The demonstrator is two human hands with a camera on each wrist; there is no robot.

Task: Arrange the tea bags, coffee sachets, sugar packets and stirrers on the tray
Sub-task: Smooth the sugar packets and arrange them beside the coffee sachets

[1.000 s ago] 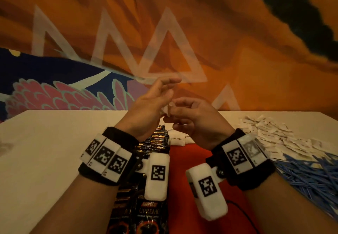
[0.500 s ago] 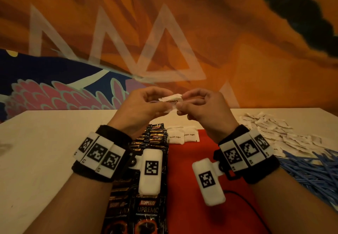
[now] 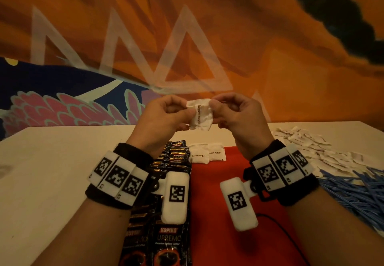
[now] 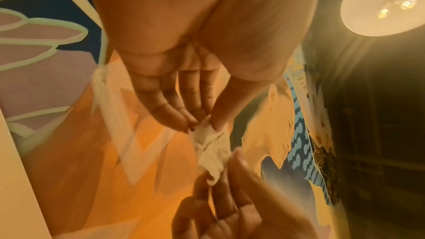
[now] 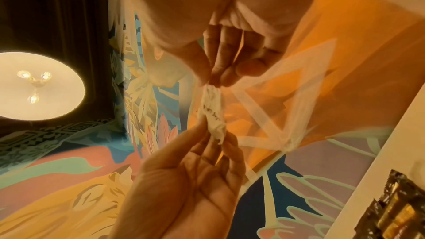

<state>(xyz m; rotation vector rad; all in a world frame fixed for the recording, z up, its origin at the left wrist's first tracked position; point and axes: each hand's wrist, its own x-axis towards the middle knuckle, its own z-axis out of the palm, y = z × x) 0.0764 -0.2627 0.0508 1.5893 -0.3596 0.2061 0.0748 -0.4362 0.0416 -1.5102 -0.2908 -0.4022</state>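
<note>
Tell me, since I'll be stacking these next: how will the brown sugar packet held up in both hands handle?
Probably floppy: the brown sugar packet looks crumpled between the left hand and right hand. Likely light, held by fingertip pinches alone. Flat, so unlikely to roll.

A crumpled white brown-sugar packet (image 3: 200,114) hangs in the air, pinched at both sides. Two more packets (image 3: 206,155) lie flat on the red tray (image 3: 209,193), beside rows of black coffee sachets (image 3: 176,157).

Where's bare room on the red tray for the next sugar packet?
Free: the red tray right of the coffee sachets and nearer than the two brown sugar packets at its far edge. Crowded: loose white packets and blue stirrers on the right. The held packet is in both hands' grip.
</note>
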